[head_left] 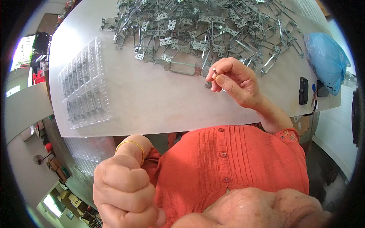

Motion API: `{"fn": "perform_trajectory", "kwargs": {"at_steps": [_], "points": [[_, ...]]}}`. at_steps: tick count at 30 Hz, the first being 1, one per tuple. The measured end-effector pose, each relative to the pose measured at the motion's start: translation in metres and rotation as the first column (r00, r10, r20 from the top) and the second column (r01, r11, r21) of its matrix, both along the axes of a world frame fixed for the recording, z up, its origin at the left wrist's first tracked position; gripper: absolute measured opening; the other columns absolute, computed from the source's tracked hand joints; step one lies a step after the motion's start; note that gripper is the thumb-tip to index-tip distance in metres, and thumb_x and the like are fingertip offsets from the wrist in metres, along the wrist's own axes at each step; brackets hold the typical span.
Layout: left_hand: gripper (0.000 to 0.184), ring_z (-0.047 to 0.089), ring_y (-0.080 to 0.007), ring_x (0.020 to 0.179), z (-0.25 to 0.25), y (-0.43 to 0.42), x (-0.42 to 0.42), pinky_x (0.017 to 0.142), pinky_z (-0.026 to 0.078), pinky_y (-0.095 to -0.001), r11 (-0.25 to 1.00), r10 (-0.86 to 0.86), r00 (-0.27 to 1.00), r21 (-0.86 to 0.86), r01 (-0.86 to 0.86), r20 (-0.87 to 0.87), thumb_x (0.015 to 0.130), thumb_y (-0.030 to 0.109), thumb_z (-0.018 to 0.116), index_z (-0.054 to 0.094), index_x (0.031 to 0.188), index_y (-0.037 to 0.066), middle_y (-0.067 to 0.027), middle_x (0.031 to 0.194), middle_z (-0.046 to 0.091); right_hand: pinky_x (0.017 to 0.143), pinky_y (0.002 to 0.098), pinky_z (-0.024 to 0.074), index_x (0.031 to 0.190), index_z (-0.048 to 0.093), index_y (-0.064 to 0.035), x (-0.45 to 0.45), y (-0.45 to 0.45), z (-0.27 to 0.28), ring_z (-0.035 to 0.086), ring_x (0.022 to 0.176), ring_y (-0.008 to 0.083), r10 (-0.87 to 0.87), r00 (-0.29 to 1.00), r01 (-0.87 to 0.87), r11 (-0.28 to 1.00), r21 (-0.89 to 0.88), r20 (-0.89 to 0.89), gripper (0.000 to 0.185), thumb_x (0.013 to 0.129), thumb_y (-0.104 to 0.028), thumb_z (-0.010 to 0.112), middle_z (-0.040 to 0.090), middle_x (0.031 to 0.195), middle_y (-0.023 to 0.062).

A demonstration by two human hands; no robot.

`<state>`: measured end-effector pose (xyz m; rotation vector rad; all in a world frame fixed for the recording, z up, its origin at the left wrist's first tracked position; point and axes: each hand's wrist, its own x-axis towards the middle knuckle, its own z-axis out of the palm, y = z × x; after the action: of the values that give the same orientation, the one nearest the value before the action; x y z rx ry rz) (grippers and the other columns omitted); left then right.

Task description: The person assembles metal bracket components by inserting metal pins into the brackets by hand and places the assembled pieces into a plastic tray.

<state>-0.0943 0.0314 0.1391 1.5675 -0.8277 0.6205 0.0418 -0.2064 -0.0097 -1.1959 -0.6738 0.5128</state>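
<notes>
My right hand [237, 81] is raised over the table beside the near edge of a large heap of metal bracket-and-rod parts [201, 30]. Thumb and fingertips pinch a small shiny metal pin [215, 73]. Just left of these fingers, one bracket with a long rod [181, 68] lies at the heap's edge. A small dark metal plate [208, 85] shows under the fingertips. Close to the camera, at lower left, my left hand [125, 186] forms a fist, with a yellow bangle on its wrist. Its curled fingers hide whatever may be inside.
Clear plastic trays [84, 85] with metal parts in rows lie on the table's left side. More clear trays [87, 152] are below the front edge. On the right are a blue plastic bag [327, 60], a black case [303, 91] and keys [314, 95].
</notes>
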Motion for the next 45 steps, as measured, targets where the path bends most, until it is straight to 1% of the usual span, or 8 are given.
{"fn": "perform_trajectory", "kwargs": {"at_steps": [8,18,21,24,27,30,40,45], "points": [[0.015,0.040,-0.0123,0.046,0.003,-0.003,0.012,0.044,0.027,-0.0276,0.989,-0.128,0.982,-0.051,0.136,0.142,0.083,0.011,0.061,0.050,0.073,0.013,0.0010,0.059,0.050,0.075,0.0262,0.0531,0.113,0.057,-0.0032,0.000,-0.002,0.003,0.062,0.083,0.0098,0.032,0.999,-0.031,0.998,-0.052,0.018,0.009,0.105,-0.005,0.053,0.062,0.112,0.0136],[0.041,0.041,-0.0153,0.043,0.016,-0.001,0.030,0.041,0.033,-0.0292,0.925,-0.346,0.914,-0.087,0.370,0.210,0.105,0.014,0.042,0.045,0.064,0.016,-0.0015,0.059,0.052,0.075,0.0266,0.0534,0.113,0.056,-0.0029,0.000,-0.002,0.000,0.061,0.081,0.0097,0.029,0.999,-0.027,0.999,-0.035,0.042,0.010,0.104,-0.004,0.053,0.062,0.111,0.0143],[0.018,0.040,-0.0136,0.045,-0.007,-0.008,0.023,0.040,0.030,-0.0298,0.942,-0.192,0.957,-0.232,0.241,0.218,0.085,0.002,0.058,0.054,0.069,0.010,-0.0003,0.060,0.054,0.074,0.0263,0.0532,0.113,0.056,-0.0029,0.000,-0.001,0.000,0.061,0.081,0.0095,0.021,0.999,-0.020,0.999,-0.030,0.034,0.009,0.105,-0.005,0.053,0.062,0.111,0.0139],[0.011,0.050,-0.0149,0.052,-0.035,0.007,0.012,0.042,0.038,-0.0301,0.979,0.203,0.977,-0.023,-0.204,-0.058,0.083,0.000,0.065,0.066,0.092,0.006,-0.0033,0.073,0.062,0.074,0.0259,0.0529,0.112,0.057,-0.0031,0.000,-0.002,0.001,0.061,0.081,0.0093,0.012,1.000,-0.012,0.999,-0.033,0.011,0.009,0.105,-0.006,0.053,0.062,0.110,0.0130],[0.022,0.059,-0.0217,0.061,-0.070,0.006,0.037,0.052,0.047,-0.0342,0.699,0.677,0.725,0.414,-0.583,-0.121,0.083,-0.007,0.064,0.069,0.102,0.003,-0.0089,0.083,0.067,0.073,0.0257,0.0541,0.113,0.059,-0.0016,0.000,-0.001,0.000,0.063,0.082,0.0097,-0.012,1.000,0.012,1.000,-0.024,-0.018,0.010,0.104,-0.006,0.057,0.065,0.106,0.0099],[0.023,0.063,-0.0274,0.080,-0.114,0.010,0.075,0.073,0.052,-0.0397,0.528,0.616,0.778,0.669,-0.523,0.123,0.082,-0.003,0.068,0.068,0.104,0.001,-0.0099,0.092,0.066,0.073,0.0251,0.0542,0.113,0.060,-0.0010,-0.002,0.000,0.002,0.063,0.082,0.0098,-0.029,0.998,0.027,0.999,-0.027,-0.059,0.012,0.103,-0.006,0.059,0.067,0.104,0.0081],[0.021,0.061,-0.0285,0.099,-0.156,0.000,0.085,0.088,0.049,-0.0401,0.307,0.578,0.811,0.897,-0.319,0.091,0.086,0.005,0.068,0.070,0.107,0.004,-0.0093,0.107,0.066,0.071,0.0244,0.0527,0.113,0.059,-0.0012,0.000,0.001,0.000,0.062,0.080,0.0083,-0.054,0.996,0.053,0.998,-0.013,-0.078,0.011,0.103,-0.007,0.059,0.067,0.104,0.0065],[0.012,0.063,-0.0275,0.098,-0.140,0.002,0.079,0.087,0.051,-0.0391,0.511,0.586,0.808,0.800,-0.314,-0.057,0.089,0.006,0.068,0.070,0.101,0.005,-0.0093,0.107,0.067,0.071,0.0242,0.0526,0.113,0.059,-0.0023,0.000,0.000,0.002,0.061,0.080,0.0080,-0.069,0.993,0.068,0.997,-0.021,-0.093,0.011,0.104,-0.009,0.059,0.067,0.103,0.0058]]}}
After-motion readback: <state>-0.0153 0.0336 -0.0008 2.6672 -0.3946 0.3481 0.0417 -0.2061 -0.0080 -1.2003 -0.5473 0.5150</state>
